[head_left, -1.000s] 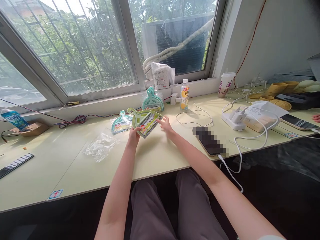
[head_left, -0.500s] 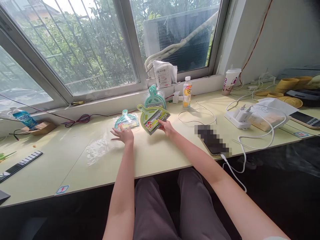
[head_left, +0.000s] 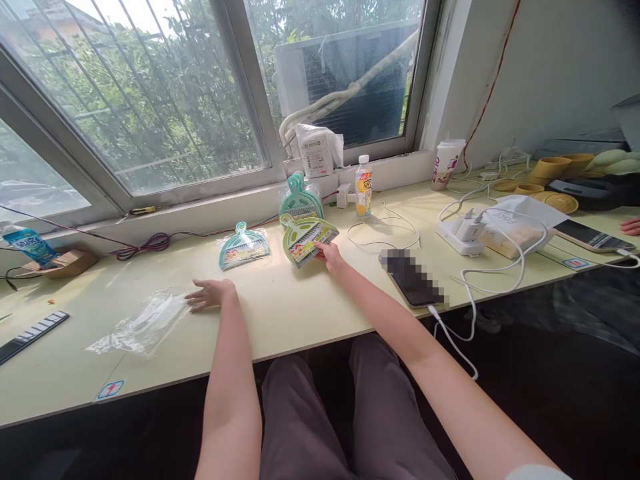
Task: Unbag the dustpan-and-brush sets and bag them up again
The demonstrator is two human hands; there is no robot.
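In my right hand [head_left: 328,255] is a green dustpan and brush set [head_left: 305,239], gripped at its lower right edge and tilted, with a printed label across it. My left hand [head_left: 210,294] is over the table with fingers apart, holding nothing. Just left of its fingertips lies a crumpled clear plastic bag [head_left: 145,323]. A wrapped teal dustpan set [head_left: 243,248] lies flat on the table between and beyond my hands. Behind the green set, more teal dustpans [head_left: 300,197] lean against the wall under the window, partly hidden.
A juice bottle [head_left: 364,187], a lidded cup [head_left: 447,164] and a phone [head_left: 414,280] on a white cable stand or lie to the right, near a power strip [head_left: 460,237]. At left are a blue pouch [head_left: 31,245] and a black strip [head_left: 33,337]. Another person's hand [head_left: 631,227] shows far right.
My left hand has moved left and toward me, off the wrapped teal set. The plastic bag has slid left and nearer. My right hand still holds the green set; the view has shifted slightly.
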